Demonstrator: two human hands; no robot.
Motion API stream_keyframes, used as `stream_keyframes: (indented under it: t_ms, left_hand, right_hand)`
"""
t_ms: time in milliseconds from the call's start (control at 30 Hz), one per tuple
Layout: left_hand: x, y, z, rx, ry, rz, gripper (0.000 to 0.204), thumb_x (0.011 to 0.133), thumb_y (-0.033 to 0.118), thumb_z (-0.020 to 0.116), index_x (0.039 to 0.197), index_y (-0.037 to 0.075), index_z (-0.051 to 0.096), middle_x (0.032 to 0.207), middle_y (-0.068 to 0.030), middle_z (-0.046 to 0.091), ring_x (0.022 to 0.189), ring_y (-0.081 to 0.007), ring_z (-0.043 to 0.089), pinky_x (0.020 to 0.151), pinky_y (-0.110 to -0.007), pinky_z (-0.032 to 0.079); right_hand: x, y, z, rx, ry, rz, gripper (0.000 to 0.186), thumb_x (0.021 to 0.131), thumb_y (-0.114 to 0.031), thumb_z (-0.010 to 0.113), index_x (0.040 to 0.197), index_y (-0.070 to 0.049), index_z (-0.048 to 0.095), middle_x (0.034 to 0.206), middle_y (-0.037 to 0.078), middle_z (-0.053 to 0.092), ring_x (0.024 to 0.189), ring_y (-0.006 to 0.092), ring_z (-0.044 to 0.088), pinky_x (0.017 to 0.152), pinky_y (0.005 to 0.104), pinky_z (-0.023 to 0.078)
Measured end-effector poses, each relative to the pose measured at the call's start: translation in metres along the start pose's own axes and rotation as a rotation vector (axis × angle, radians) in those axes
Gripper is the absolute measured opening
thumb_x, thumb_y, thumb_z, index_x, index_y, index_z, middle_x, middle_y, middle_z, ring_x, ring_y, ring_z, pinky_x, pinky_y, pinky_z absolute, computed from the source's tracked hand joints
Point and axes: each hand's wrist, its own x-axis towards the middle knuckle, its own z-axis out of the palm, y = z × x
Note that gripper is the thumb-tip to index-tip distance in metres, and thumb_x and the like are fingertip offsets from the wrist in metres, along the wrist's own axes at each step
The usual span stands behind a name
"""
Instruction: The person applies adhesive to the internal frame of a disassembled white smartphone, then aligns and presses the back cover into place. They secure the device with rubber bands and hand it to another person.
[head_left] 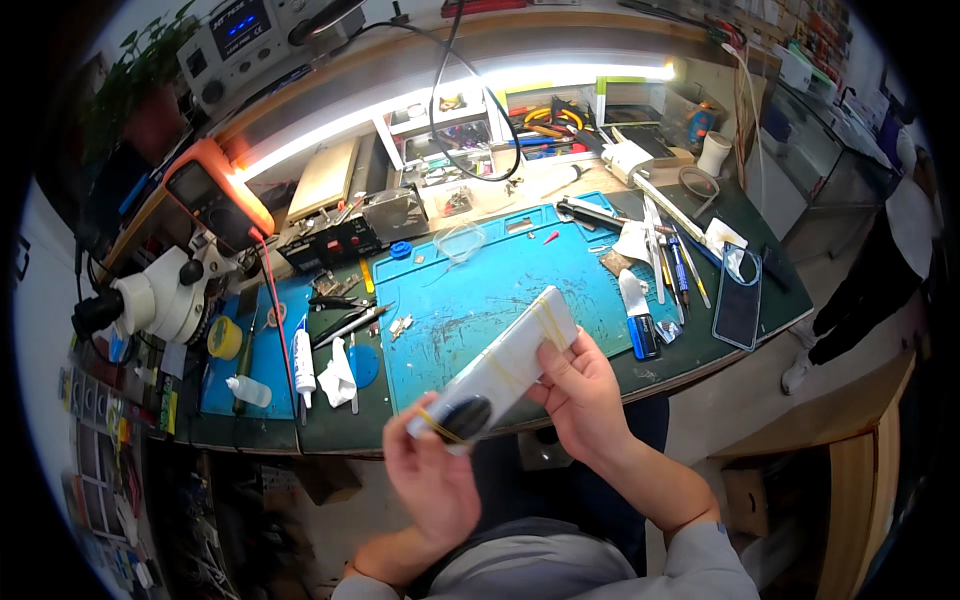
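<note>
A white smartphone (497, 372) with a large dark round camera area at its lower left end is held up over the front edge of the bench. Yellow rubber bands (508, 366) run around it near both ends. My right hand (585, 395) grips its upper right end, thumb lying on the face turned to me. At the lower left end, my left hand (432, 478) closes its fingers on the phone's edge beside the camera area; it is slightly blurred. Behind the phone lies a scratched blue repair mat (440, 325).
An orange multimeter (218, 197) and a white microscope (150, 300) stand at the left. Pliers (335, 303), a white tube (303, 360) and a small bottle (248, 391) lie left of the mat. At right are screwdrivers (682, 275) and another phone or phone frame (738, 300). A person (885, 245) stands farther right.
</note>
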Motion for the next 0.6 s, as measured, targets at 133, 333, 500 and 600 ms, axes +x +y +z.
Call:
stream_keyframes:
  t_ms: [133,333,500,600]
  left_hand:
    - [-0.016,0.004,-0.01,0.169,-0.509,0.089,0.051,0.083,0.017,0.081,0.122,-0.002,0.054,0.126,-0.0222,0.057,0.12,-0.0303,0.056,0.098,-0.04,0.049]
    - [0.024,0.006,-0.008,0.559,-0.459,0.24,0.04,0.072,0.011,0.088,0.093,0.003,0.054,0.092,-0.0097,0.063,0.081,-0.0159,0.061,0.071,-0.026,0.048]
    - [0.027,0.007,-0.012,0.645,-0.484,0.281,0.04,0.068,0.014,0.09,0.087,0.005,0.056,0.085,-0.0066,0.065,0.076,-0.0137,0.062,0.067,-0.025,0.049]
    - [0.028,0.005,-0.012,0.671,-0.497,0.308,0.04,0.068,0.015,0.091,0.086,0.006,0.056,0.083,-0.0057,0.065,0.074,-0.0136,0.062,0.066,-0.025,0.049]
  right_hand:
    - [0.007,-0.004,-0.003,0.043,-0.145,0.191,0.038,0.103,-0.021,0.049,0.135,-0.001,0.046,0.105,0.006,0.065,0.085,0.0112,0.066,0.074,0.0259,0.056]
    - [0.013,0.015,-0.009,0.104,-0.362,0.595,0.045,0.102,-0.017,0.05,0.141,0.005,0.043,0.12,0.013,0.062,0.101,0.0138,0.065,0.086,0.0257,0.054]
    - [0.018,0.012,-0.005,0.063,-0.416,0.602,0.037,0.101,-0.018,0.053,0.132,0.003,0.052,0.111,0.008,0.066,0.091,0.0095,0.067,0.076,0.0225,0.055]
    - [0.02,0.012,-0.009,0.053,-0.436,0.618,0.037,0.101,-0.017,0.054,0.132,0.003,0.053,0.111,0.008,0.066,0.088,0.0085,0.067,0.074,0.0214,0.055]
